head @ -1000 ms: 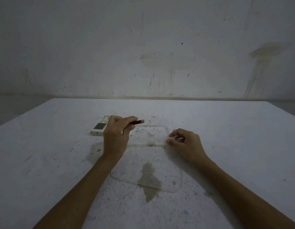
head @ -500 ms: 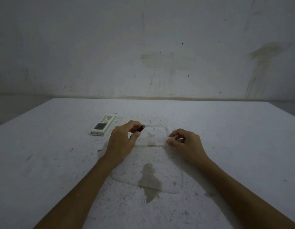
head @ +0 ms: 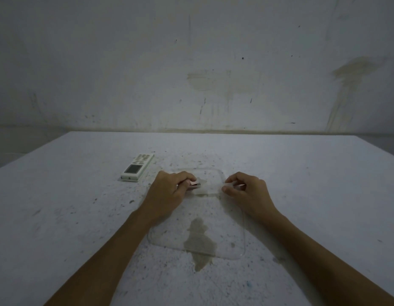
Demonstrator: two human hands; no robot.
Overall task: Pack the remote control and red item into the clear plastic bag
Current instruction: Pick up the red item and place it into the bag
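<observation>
- two bare forearms reach in from the bottom edge onto a pale, speckled table [head: 70,217], lit dimly.
- a clear plastic bag [head: 200,219] lies flat on the table between the arms, its rounded near edge closest to the viewer and its mouth at the far end between the two hands.
- a darker stain [head: 199,239] shows through the near part of the bag and runs out past its near edge onto the table.
- the left hand [head: 169,191] is at the left side of the bag's mouth, fingers curled and pinching the red item [head: 192,184], a small object whose tip sits at the opening; whether it is inside the plastic is hard to tell.
- the right hand [head: 246,193] is at the right side of the mouth, thumb and fingertips pressed together on the bag's edge, which looks slightly lifted there.
- a white remote control [head: 137,167] lies on the table farther out and to the left of the left hand, apart from the bag, screen end nearer, buttons farther.
- beyond the table's far edge stands a grey, stained wall [head: 191,62].
</observation>
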